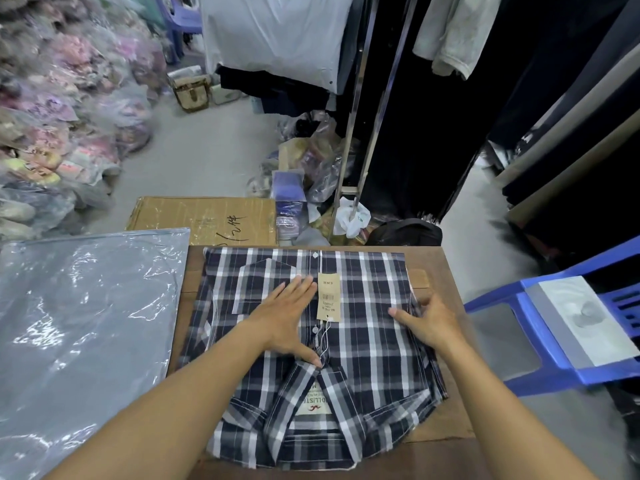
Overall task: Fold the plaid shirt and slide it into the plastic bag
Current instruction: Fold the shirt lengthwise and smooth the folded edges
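The navy, grey and white plaid shirt (367, 344) lies folded into a rectangle on the brown wooden table (440, 420), collar toward me, front side up. A tan paper price tag (328, 296) rests on its button placket. My left hand (289, 318) lies flat on the shirt's middle, fingers spread, thumb near the collar. My right hand (427, 322) presses on the shirt's right edge, fingers curled over the folded side. The clear plastic bag (86, 317) lies flat to the left of the shirt, overlapping the table's left side.
A flattened cardboard box (204, 220) lies beyond the table. A blue plastic chair (540, 344) with a grey packet on it stands at the right. Bagged clothes are piled at far left; a metal rack with dark hanging garments (433, 116) stands behind.
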`<control>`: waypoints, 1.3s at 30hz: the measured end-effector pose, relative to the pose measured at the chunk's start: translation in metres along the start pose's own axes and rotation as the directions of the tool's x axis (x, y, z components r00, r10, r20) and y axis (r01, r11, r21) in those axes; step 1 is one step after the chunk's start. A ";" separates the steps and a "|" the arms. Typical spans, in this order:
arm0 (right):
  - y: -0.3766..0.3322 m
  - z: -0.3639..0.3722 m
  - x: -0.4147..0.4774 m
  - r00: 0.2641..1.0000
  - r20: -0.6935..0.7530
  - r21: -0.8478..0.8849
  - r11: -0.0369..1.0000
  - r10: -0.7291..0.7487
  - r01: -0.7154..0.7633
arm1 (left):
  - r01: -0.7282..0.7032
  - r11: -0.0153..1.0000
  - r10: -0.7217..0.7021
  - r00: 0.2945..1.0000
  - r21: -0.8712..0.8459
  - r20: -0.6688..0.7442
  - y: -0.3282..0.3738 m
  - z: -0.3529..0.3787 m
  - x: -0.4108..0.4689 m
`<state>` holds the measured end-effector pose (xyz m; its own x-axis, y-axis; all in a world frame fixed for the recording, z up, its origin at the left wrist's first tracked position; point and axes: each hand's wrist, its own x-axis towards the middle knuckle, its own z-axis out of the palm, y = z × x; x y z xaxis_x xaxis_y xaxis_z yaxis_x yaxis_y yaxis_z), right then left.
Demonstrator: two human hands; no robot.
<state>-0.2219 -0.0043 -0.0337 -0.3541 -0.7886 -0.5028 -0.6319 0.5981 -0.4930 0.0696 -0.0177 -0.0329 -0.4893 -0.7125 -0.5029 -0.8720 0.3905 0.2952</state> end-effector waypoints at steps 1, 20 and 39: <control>0.002 0.000 -0.002 0.999 0.033 0.049 0.999 0.009 -0.011 | -0.003 1.000 0.003 1.000 -0.005 0.004 0.000 -0.001 0.000; -0.055 -0.064 -0.062 0.859 0.484 0.539 0.831 -0.167 -0.142 | 0.045 0.996 -0.049 0.998 0.082 0.045 0.025 -0.002 0.025; -0.177 0.096 -0.108 0.707 0.630 0.165 0.945 -0.321 0.282 | 0.147 -0.111 -0.305 0.936 -0.983 0.174 -0.063 -0.036 -0.054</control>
<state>-0.0062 -0.0110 0.0397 0.3868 -0.6590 -0.6450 -0.5834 0.3668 -0.7247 0.1518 -0.0247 0.0051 -0.1943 -0.6847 -0.7025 0.0384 -0.7209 0.6920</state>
